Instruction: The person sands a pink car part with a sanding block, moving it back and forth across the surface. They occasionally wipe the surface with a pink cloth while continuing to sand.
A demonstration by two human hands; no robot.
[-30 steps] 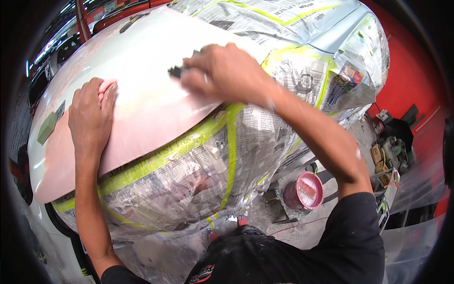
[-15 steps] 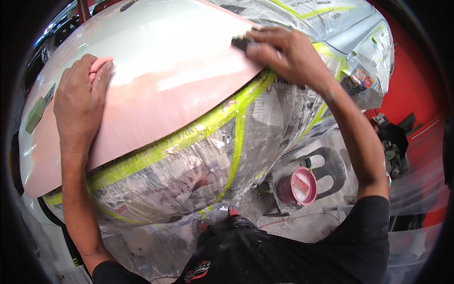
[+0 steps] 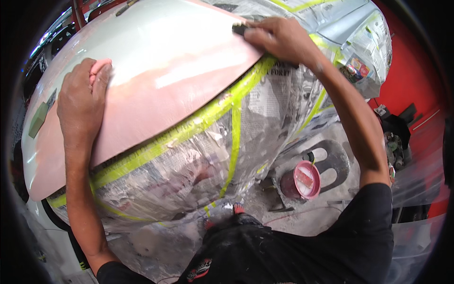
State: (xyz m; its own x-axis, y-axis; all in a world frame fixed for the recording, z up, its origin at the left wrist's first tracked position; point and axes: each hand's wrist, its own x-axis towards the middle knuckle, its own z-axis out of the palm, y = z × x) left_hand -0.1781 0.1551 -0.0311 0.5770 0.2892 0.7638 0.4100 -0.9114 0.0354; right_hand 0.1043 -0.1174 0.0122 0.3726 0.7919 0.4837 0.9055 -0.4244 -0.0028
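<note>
Two bare hands are on a broad, curved white-and-pink car panel (image 3: 184,90), its pink zone running along the near edge, white toward the far edge.

L hand (image 3: 81,99) is nr the panel's left end, back of hand up, fingers bent & partly closed round a soft salmon-pink lump (image 3: 100,67); lump pokes out btwn thumb & forefinger. R hand (image 3: 283,40) is up at the panel's right corner, part-closed too, w/ thumb on the near side & fingers over a small dark rectangular block (image 3: 240,29). Block's left end shows past the fingertips, just inside the panel's edge; rest is covered by the hand, so can't tell if it sits flat.

Nr the panel's left edge, beyond L hand: a pale-green rectangular block (image 3: 39,119), tilted, w/ a thin dark-grey strip (image 3: 51,97) at its upper end. Far edge has a slim dark tool (image 3: 126,7), partly cut off by the view.

Below the near edge: crumpled newspaper sheets (image 3: 189,175) w/ bright yellow-green tape (image 3: 235,142); one strip follows the edge, another runs down from it. More paper & tape past the right corner.

Lower down, right of the papered side, is a round pink plastic bucket (image 3: 288,184) w/ whitish liquid & a reddish rectangular piece (image 3: 304,179) in it, next to a dark-grey stool (image 3: 341,151) w/ oval cutouts. Red wall (image 3: 411,90) at far right.
</note>
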